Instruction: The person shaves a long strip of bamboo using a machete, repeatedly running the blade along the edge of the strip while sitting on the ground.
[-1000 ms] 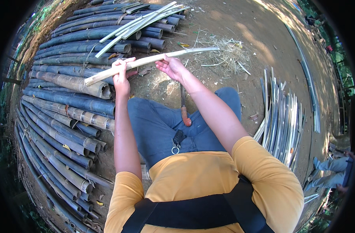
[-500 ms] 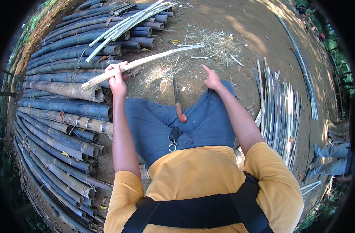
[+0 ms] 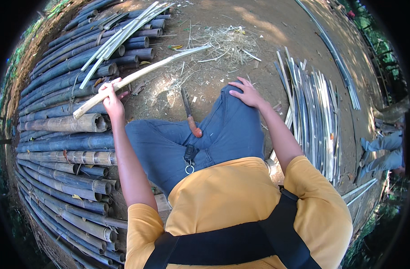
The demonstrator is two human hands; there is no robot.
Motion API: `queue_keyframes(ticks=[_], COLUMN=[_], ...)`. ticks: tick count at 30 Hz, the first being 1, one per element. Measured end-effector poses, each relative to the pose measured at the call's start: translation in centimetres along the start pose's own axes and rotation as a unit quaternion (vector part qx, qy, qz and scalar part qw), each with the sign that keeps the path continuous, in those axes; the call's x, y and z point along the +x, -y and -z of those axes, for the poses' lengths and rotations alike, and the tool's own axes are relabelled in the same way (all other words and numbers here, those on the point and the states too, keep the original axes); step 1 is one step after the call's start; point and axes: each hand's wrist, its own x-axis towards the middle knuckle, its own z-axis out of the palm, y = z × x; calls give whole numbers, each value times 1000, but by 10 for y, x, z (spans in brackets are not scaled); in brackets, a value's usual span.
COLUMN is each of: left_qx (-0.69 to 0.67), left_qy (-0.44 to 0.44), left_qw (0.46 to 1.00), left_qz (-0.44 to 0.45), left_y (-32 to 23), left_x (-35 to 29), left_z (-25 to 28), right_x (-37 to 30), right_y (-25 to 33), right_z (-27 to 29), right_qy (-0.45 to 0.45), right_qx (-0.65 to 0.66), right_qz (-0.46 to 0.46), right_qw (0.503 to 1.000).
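A long, pale split bamboo strip (image 3: 146, 70) slants up and away to the right, its thick near end low at the left. My left hand (image 3: 111, 101) is closed around it near that end, above the edge of the bamboo pile. On my right knee rests my right hand (image 3: 248, 93), empty, with its fingers apart. A knife (image 3: 194, 127) with a reddish-brown handle lies between my thighs, its dark blade pointing away over the dirt. Keys or a fob with a ring (image 3: 189, 169) hang at my waist.
Stacked dark bamboo poles (image 3: 70, 145) fill the left side, with pale split strips (image 3: 124, 33) on top. Shavings (image 3: 232, 42) litter the dirt ahead. A bundle of strips (image 3: 314, 112) lies at the right. Another person's legs (image 3: 384, 150) show at the far right.
My right hand has gone from a pointing pose beside the knee to lying spread on it. The view has shifted; my left hand still holds the split bamboo strip.
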Motion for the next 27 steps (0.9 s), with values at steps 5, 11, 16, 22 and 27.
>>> queue_keyframes(ticks=[5,11,16,22,27], left_qx=[4,9,16,-8,7], left_qy=[4,9,4,-1,-11], left_qw=[1000,999,999,999,999], left_qz=[3,-33,-46,-43,-34], left_y=[1,-15,-21,-24,-24], left_x=[7,21,30,31,28], left_z=[-7,-15,-30,-40,-32], right_x=[-29,-92,-118,-156,-179], right_y=[-57,-33,87,221,270], right_z=[-12,8,144,226,244], right_qy=[18,-32,-163,-406,-428], right_qx=[383,211,315,291,302], right_qz=[-291,-142,-46,457,480], right_qw=[877,967,934,736,703])
